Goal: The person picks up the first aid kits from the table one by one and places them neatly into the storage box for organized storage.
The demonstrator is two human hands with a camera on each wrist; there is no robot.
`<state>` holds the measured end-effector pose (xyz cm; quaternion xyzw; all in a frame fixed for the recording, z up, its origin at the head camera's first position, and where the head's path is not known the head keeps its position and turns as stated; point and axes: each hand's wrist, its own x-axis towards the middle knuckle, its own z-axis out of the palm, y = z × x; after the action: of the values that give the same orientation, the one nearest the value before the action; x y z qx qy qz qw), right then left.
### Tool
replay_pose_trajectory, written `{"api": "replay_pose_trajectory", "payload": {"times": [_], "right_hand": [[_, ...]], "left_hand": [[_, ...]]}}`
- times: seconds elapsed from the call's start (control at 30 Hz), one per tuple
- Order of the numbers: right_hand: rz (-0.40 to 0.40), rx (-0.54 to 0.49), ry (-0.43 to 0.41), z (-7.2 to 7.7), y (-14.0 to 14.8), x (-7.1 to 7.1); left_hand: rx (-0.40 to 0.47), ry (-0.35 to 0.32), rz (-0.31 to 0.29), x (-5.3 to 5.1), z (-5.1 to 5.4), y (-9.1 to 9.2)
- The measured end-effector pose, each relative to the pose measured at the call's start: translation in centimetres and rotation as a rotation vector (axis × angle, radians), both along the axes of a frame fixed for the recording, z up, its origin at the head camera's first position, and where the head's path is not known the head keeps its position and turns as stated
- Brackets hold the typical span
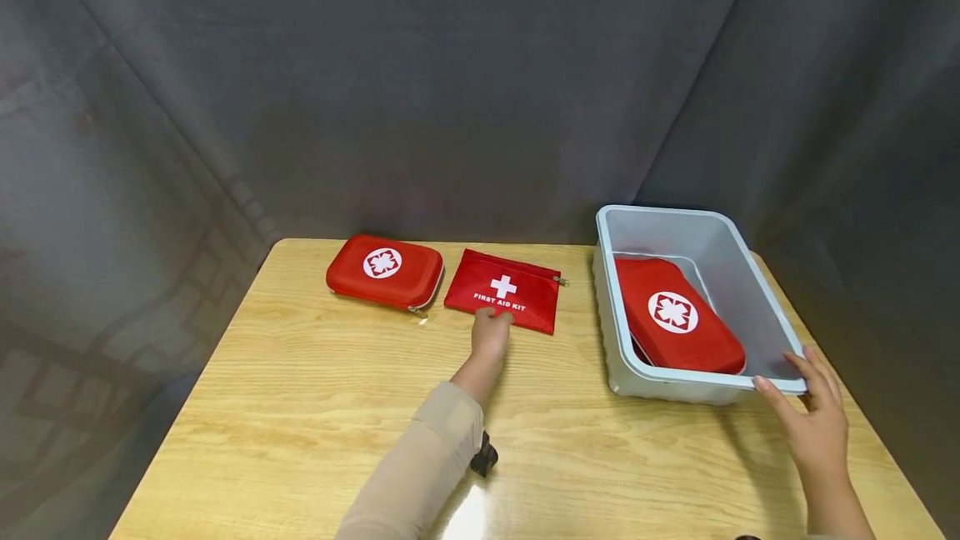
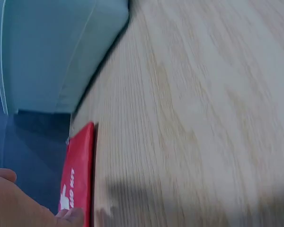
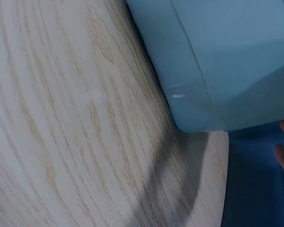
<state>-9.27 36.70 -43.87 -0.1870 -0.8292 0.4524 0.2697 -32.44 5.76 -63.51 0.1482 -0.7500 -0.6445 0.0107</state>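
A flat red first aid pouch [image 1: 501, 290] with a white cross lies on the table. My left hand [image 1: 491, 336] is at its front edge, thumb and fingers parted; in the left wrist view a fingertip overlaps the pouch [image 2: 78, 175]. At the right stands a light blue-grey plastic bin [image 1: 622, 332], its outer wall [image 3: 217, 66] filling the upper right of the right wrist view. My right hand [image 1: 817, 415] holds the bin's near right corner, thumb and fingers spread over the rim. Inside the bin, a red zip case [image 1: 697, 332] with a round white emblem leans at a slant.
Left of the pouch sits another red zip case [image 1: 352, 269] with a round white emblem. The wooden table [image 1: 300, 407] backs onto a dark grey curtain [image 1: 450, 107], which also hangs along both sides.
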Motion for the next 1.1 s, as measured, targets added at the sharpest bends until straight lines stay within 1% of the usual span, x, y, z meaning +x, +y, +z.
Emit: {"api": "replay_pose_trajectory", "payload": {"times": [0.03,0.07,0.1,0.13,0.17,0.2,0.23,0.27,0.3,0.33,0.37,0.4,0.43,0.5,0.57,0.6,0.67,0.73,0.77,0.83,0.9,0.97,1.03,1.1], "right_hand": [[-0.002,-0.004,-0.001,-0.1,0.0,0.0],[-0.004,-0.009,-0.001,-0.1,0.0,0.1],[-0.008,-0.014,0.0,-0.2,0.0,0.1],[-0.01,-0.019,0.002,-0.2,0.0,0.2],[-0.011,-0.025,0.005,-0.3,0.0,0.2],[-0.013,-0.025,0.006,-0.3,0.0,0.2],[-0.014,-0.024,0.008,-0.3,0.0,0.2],[-0.015,-0.022,0.01,-0.3,0.0,0.2],[-0.016,-0.019,0.011,-0.2,0.0,0.1],[-0.015,-0.014,0.012,-0.2,0.0,0.1],[-0.015,-0.011,0.014,-0.2,-0.1,0.1],[-0.014,-0.007,0.015,-0.2,-0.1,0.1],[-0.012,-0.006,0.016,-0.2,-0.1,0.1],[-0.01,-0.004,0.021,-0.1,-0.1,0.1],[-0.011,-0.005,0.023,-0.1,-0.1,0.2],[-0.01,-0.004,0.024,0.0,-0.1,0.2],[-0.008,-0.003,0.026,0.0,-0.1,0.2],[-0.005,0.001,0.024,0.0,0.0,0.1],[-0.003,0.002,0.024,0.0,0.0,0.1],[-0.001,0.005,0.022,0.0,0.0,0.1],[-0.003,0.008,0.02,0.1,0.0,0.0],[-0.004,0.007,0.019,0.1,0.0,0.0],[-0.002,0.006,0.018,0.1,-0.1,0.0],[0.002,0.007,0.015,0.1,-0.2,0.0]], "left_hand": [[0.007,-0.01,0.023,-1.7,-3.1,-0.2],[0.012,-0.029,0.029,-2.3,-4.0,-0.5],[0.024,-0.026,0.037,-2.5,-4.4,-0.9],[0.025,-0.025,0.046,-2.5,-4.1,-1.3],[0.035,-0.027,0.043,-2.1,-3.3,-1.8],[0.044,-0.023,0.047,-1.7,-2.1,-2.2],[0.064,-0.015,0.048,-0.9,-0.6,-2.7],[0.091,-0.021,0.045,-0.4,0.6,-3.1],[0.116,-0.018,0.044,-0.1,1.7,-3.6],[0.128,-0.012,0.054,0.0,2.1,-3.9],[0.155,-0.025,0.058,-0.1,2.3,-4.3],[0.169,-0.026,0.072,-0.5,1.8,-4.6],[0.179,-0.032,0.083,-1.1,1.0,-4.8],[0.179,-0.055,0.102,-3.0,-1.9,-5.3],[0.19,-0.101,0.113,-4.9,-4.8,-5.8],[0.199,-0.112,0.117,-5.9,-6.2,-6.0],[0.212,-0.133,0.133,-7.7,-8.6,-6.4],[0.226,-0.149,0.152,-9.1,-10.4,-6.8],[0.238,-0.153,0.161,-9.7,-11.0,-7.0],[0.256,-0.181,0.177,-10.4,-11.6,-7.3],[0.275,-0.208,0.185,-10.8,-11.7,-7.6],[0.302,-0.227,0.187,-10.7,-11.0,-7.9],[0.314,-0.24,0.191,-10.1,-9.9,-8.1],[0.337,-0.252,0.198,-9.1,-8.1,-8.1]]}}
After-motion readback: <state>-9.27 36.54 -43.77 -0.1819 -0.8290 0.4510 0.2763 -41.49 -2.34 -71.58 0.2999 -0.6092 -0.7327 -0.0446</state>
